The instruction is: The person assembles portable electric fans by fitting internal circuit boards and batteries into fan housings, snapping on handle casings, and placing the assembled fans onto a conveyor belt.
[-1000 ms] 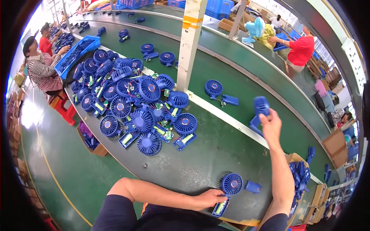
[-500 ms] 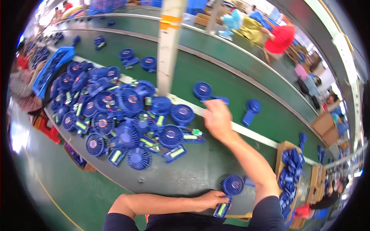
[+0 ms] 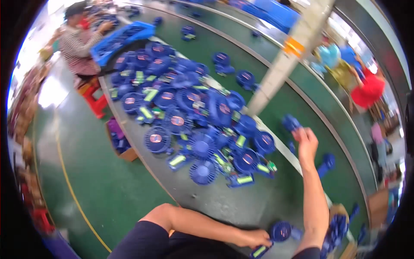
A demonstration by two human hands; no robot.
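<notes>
Down near the table's front edge, my left hand [image 3: 257, 238] is closed on the handle of a blue handheld fan [image 3: 281, 232]. Its handle is open and a pale green battery shows in it. My right arm reaches out over the green conveyor belt [image 3: 276, 103]. There my right hand [image 3: 307, 140] has its fingers bent around part of a second blue fan [image 3: 291, 123], whose head tilts beside the fingertips; the grip is partly blurred. A large heap of blue fans [image 3: 189, 108], several with batteries and wires exposed, lies left of my hands on the grey table [image 3: 207, 200].
A white post [image 3: 276, 80] with an orange band stands at the belt's near edge. More fans lie along the belt. A blue crate [image 3: 120, 41] sits past the heap, beside a seated person. At right, a carton [image 3: 338, 211] holds blue parts.
The view has swung left and tilted, so the scene appears rotated. My right hand's fingers are now bent at the belt fan, whose head has tilted. My left hand keeps its fan.
</notes>
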